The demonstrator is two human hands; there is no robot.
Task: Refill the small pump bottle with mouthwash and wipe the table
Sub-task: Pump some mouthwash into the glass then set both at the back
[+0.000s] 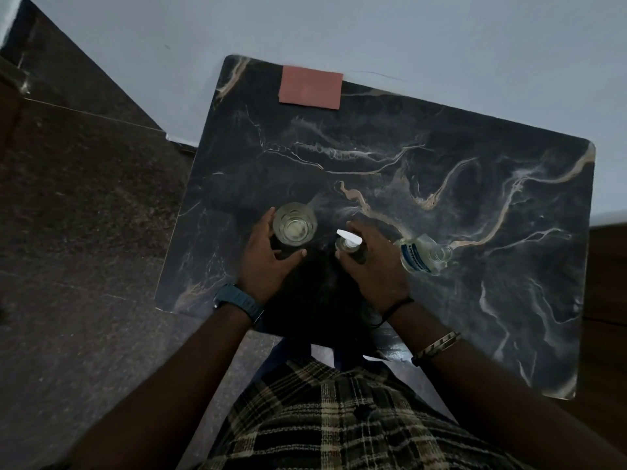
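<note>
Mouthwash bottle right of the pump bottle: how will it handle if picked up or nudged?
The mouthwash bottle looks clear plastic, so probably rigid but squeezable. It appears uncapped, so tipping would likely spill. It seems only partly filled, so probably light and easy to knock over on the smooth marble-pattern table.

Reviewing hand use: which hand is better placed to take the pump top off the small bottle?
Right. The right hand already wraps the small pump bottle, while the left hand cups the glass.
</note>
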